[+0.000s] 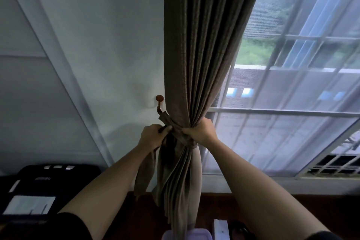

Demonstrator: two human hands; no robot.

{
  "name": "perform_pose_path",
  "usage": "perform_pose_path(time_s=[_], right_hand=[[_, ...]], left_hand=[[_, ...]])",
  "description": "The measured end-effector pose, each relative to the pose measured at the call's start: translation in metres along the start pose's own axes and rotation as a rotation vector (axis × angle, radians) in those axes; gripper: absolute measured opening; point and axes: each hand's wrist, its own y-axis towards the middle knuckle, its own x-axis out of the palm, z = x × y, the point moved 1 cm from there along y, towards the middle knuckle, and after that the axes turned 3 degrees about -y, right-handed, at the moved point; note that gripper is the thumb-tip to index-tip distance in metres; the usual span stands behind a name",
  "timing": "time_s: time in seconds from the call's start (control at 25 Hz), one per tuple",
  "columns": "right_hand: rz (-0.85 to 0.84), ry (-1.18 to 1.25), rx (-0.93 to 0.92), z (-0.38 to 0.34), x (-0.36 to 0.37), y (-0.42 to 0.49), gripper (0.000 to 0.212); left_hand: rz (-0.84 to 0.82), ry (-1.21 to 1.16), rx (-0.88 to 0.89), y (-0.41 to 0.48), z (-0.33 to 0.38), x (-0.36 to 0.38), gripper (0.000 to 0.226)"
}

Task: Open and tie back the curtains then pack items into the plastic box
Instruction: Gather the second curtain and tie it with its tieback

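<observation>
A brown curtain (200,48) hangs gathered at the left side of the window. A matching fabric tie-back (176,132) wraps round the bunched curtain and runs up to a round wooden wall hook (159,98). My left hand (152,136) grips the tie-back's end just left of the curtain. My right hand (201,129) holds the bunched curtain and the band from the right. A pale plastic box lid (167,235) shows at the bottom edge under the curtain's hem.
A sheer white curtain (292,122) covers the window panes to the right. A dark machine with white panels (39,187) stands at the lower left. A dark wooden surface (144,210) runs below the wall, with a white object (221,228) on it.
</observation>
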Motion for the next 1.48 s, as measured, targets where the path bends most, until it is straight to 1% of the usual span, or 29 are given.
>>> perform_pose_path(time_s=[0.08,0.16,0.32,0.44,0.56,0.68,0.72,0.8,0.84,0.96,1.04,1.16,1.28,1.36,1.48], right_hand=[[-0.016,0.024,-0.003,-0.001,-0.002,-0.007,0.042],[-0.033,0.013,-0.003,-0.004,-0.001,-0.013,0.045],[-0.075,0.045,-0.050,-0.015,0.004,-0.026,0.040],[-0.075,0.045,-0.077,-0.016,0.007,-0.033,0.035],[-0.066,0.050,-0.059,-0.012,0.003,-0.032,0.035],[-0.072,0.017,-0.069,-0.009,0.001,-0.029,0.036],[-0.069,-0.010,-0.068,-0.009,0.001,-0.028,0.035],[-0.075,-0.071,-0.055,-0.008,-0.004,-0.027,0.035],[-0.080,-0.086,-0.051,-0.006,-0.006,-0.026,0.035],[-0.098,-0.076,-0.049,-0.005,-0.006,-0.025,0.038],[-0.112,-0.031,-0.053,-0.004,-0.004,-0.025,0.038],[-0.120,-0.039,-0.057,-0.003,-0.006,-0.024,0.041],[-0.133,-0.100,-0.070,-0.009,-0.008,-0.026,0.047],[-0.155,-0.143,-0.090,-0.013,-0.011,-0.028,0.051],[-0.200,-0.083,-0.092,-0.012,-0.020,-0.028,0.062]], left_hand=[[0.007,-0.091,0.017,-0.013,-0.004,-0.004,0.048],[0.033,-0.121,-0.008,-0.022,-0.004,-0.013,0.041],[0.120,-0.068,-0.192,-0.034,0.005,-0.029,0.051],[0.126,-0.071,-0.321,-0.040,0.008,-0.027,0.046],[0.127,-0.113,-0.390,-0.041,0.013,-0.021,0.042],[0.146,-0.112,-0.385,-0.038,0.023,-0.014,0.033],[0.110,-0.083,-0.351,-0.036,0.029,-0.013,0.028],[-0.031,-0.062,-0.271,-0.033,0.037,-0.015,0.016],[-0.108,-0.079,-0.263,-0.035,0.038,-0.020,0.014],[-0.280,-0.121,-0.364,-0.050,0.026,-0.029,0.022],[-0.319,-0.045,-0.397,-0.063,0.016,-0.033,0.029],[-0.203,0.053,-0.339,-0.079,0.015,-0.042,0.029],[-0.083,0.144,-0.165,-0.095,0.043,-0.035,0.028],[0.007,0.127,-0.091,-0.110,0.066,-0.019,0.032],[0.129,0.043,-0.090,-0.124,0.079,0.001,0.035]])
